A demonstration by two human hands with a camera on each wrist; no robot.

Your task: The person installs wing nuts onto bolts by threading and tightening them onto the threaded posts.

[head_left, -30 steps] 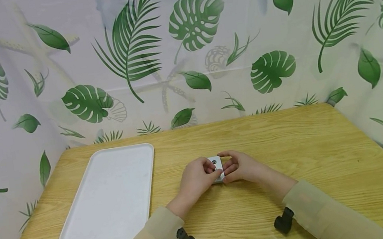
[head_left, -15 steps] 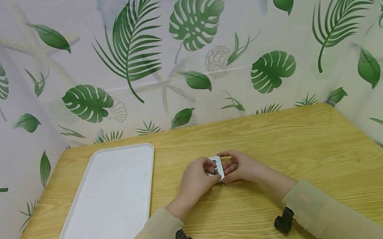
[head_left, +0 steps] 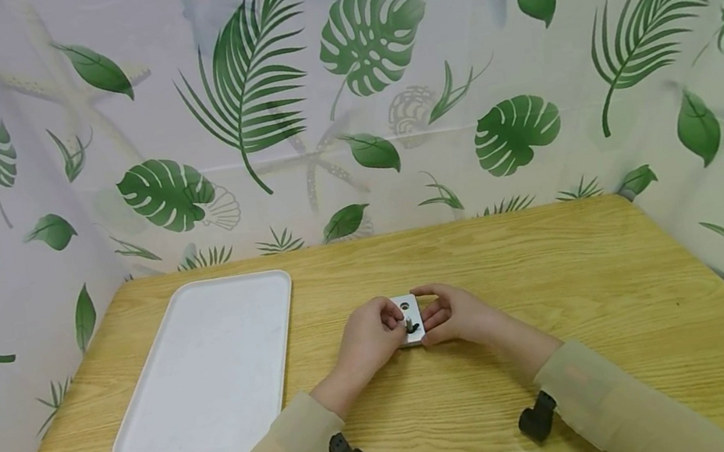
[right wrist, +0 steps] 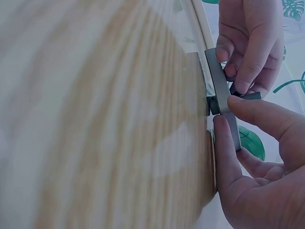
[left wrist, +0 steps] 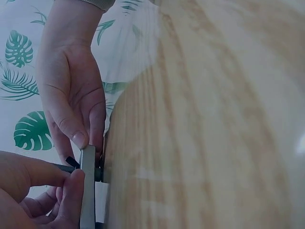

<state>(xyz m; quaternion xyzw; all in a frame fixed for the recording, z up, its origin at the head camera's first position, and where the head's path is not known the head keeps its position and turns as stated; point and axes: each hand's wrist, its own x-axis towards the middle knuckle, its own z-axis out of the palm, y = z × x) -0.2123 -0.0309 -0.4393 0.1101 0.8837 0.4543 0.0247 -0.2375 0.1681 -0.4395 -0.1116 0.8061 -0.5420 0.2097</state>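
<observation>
Just above the table, both hands are at a small light grey plate (head_left: 412, 339). A hole shows near its far end, and a bolt (head_left: 409, 323) stands up through it. A small black wing nut (head_left: 415, 327) sits around the bolt, partly hidden by fingertips. My left hand (head_left: 368, 332) pinches the wing nut beside the bolt, its fingers curled. My right hand (head_left: 456, 314) holds the plate's right edge between thumb and fingers. Edge-on in the right wrist view, the plate (right wrist: 218, 78) has a dark bolt head (right wrist: 213, 105) on its underside.
A white tray (head_left: 209, 361) lies on the left of the wooden table (head_left: 551, 251). Behind and beside the table hangs a white cloth (head_left: 442, 190) with green leaf prints. Each sleeve carries a black wrist camera (head_left: 537, 419).
My left fingers have drawn back slightly left from over the bolt, so the bolt and the wing nut now show more. The right hand and the plate have stayed put.
</observation>
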